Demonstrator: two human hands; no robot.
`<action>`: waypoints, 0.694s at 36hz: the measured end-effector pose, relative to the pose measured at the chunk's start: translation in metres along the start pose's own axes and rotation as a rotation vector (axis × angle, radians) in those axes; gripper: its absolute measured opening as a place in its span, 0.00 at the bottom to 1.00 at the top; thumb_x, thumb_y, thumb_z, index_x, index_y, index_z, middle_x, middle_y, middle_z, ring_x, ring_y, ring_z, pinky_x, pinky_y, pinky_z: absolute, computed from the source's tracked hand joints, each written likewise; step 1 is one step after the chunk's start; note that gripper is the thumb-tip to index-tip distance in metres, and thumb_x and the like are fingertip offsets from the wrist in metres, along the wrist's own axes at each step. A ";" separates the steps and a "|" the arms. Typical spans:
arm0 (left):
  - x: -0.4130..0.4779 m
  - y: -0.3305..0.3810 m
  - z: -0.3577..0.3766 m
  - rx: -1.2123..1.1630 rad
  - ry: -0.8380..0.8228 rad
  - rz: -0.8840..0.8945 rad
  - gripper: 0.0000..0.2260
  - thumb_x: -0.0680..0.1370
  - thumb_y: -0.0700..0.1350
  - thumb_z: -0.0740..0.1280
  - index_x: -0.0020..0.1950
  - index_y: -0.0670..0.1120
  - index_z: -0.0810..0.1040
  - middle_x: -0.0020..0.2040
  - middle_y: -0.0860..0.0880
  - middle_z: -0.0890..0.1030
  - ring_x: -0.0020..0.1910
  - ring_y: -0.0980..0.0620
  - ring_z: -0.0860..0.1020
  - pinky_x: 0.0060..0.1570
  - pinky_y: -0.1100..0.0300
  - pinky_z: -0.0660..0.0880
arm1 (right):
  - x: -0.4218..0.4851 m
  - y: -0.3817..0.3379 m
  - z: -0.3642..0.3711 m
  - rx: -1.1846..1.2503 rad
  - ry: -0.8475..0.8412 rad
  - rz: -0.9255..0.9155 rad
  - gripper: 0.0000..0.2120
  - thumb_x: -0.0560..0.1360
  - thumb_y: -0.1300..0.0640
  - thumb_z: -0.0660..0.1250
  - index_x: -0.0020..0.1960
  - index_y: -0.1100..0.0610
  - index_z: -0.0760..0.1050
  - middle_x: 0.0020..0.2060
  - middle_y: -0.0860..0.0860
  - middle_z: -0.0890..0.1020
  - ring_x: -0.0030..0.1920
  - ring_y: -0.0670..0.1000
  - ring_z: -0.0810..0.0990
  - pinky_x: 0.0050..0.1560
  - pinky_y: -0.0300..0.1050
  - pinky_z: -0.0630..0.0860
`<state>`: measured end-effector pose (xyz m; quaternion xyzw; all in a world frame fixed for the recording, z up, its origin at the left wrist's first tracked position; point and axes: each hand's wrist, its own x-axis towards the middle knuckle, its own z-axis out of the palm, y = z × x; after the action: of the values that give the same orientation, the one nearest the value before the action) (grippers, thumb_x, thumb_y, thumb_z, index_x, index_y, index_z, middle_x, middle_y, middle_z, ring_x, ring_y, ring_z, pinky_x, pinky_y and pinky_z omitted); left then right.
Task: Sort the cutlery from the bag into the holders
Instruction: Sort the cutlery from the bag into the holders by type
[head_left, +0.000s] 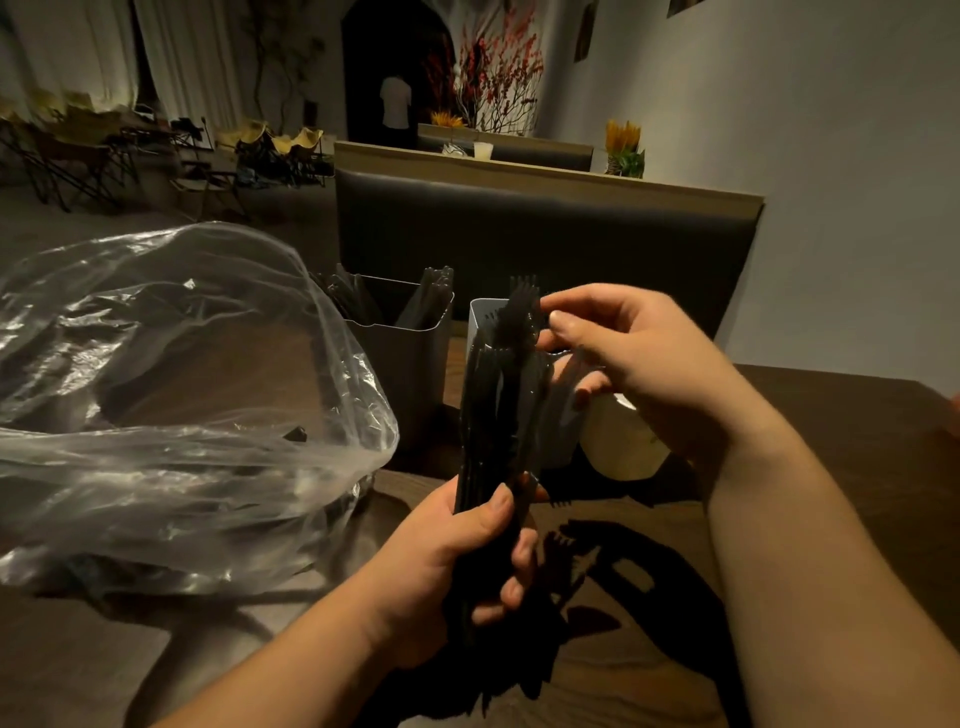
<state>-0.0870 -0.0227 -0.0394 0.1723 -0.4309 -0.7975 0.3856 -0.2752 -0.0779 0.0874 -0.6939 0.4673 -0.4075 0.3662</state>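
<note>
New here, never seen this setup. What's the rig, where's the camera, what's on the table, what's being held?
There is no machine here. A person works with bare hands, and the single picture comes from a wide-angle camera worn on their head, looking forward and down.

The left hand grips a bundle of black plastic cutlery upright by its lower end. The right hand pinches the top of one fork in that bundle.

On the dark table a large clear plastic bag lies to the left. Behind the bundle stand a grey holder with dark cutlery already in it and a paler holder, partly hidden. A pale round thing sits beside it. The picture is too dim to tell what it is.
</note>
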 end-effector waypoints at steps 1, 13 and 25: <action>0.000 0.000 0.000 -0.003 -0.009 0.001 0.27 0.67 0.55 0.81 0.57 0.44 0.75 0.37 0.44 0.75 0.28 0.51 0.73 0.22 0.65 0.65 | 0.000 0.001 0.001 0.038 -0.030 0.020 0.09 0.77 0.54 0.67 0.57 0.51 0.80 0.46 0.51 0.86 0.41 0.51 0.84 0.37 0.41 0.81; 0.002 -0.002 -0.002 0.062 0.029 0.023 0.25 0.70 0.54 0.78 0.59 0.43 0.74 0.37 0.44 0.75 0.24 0.52 0.68 0.22 0.65 0.65 | -0.002 0.005 0.008 0.177 -0.051 0.021 0.15 0.69 0.59 0.74 0.55 0.58 0.81 0.43 0.50 0.87 0.45 0.50 0.86 0.50 0.52 0.80; 0.004 -0.003 0.002 0.041 0.095 0.027 0.08 0.75 0.46 0.69 0.53 0.50 0.82 0.35 0.44 0.72 0.24 0.54 0.68 0.22 0.66 0.66 | 0.002 0.012 0.009 0.123 0.064 0.002 0.15 0.77 0.65 0.69 0.60 0.51 0.79 0.43 0.52 0.86 0.47 0.52 0.86 0.50 0.55 0.82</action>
<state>-0.0922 -0.0234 -0.0400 0.2119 -0.4306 -0.7743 0.4125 -0.2711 -0.0825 0.0734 -0.6562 0.4534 -0.4572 0.3934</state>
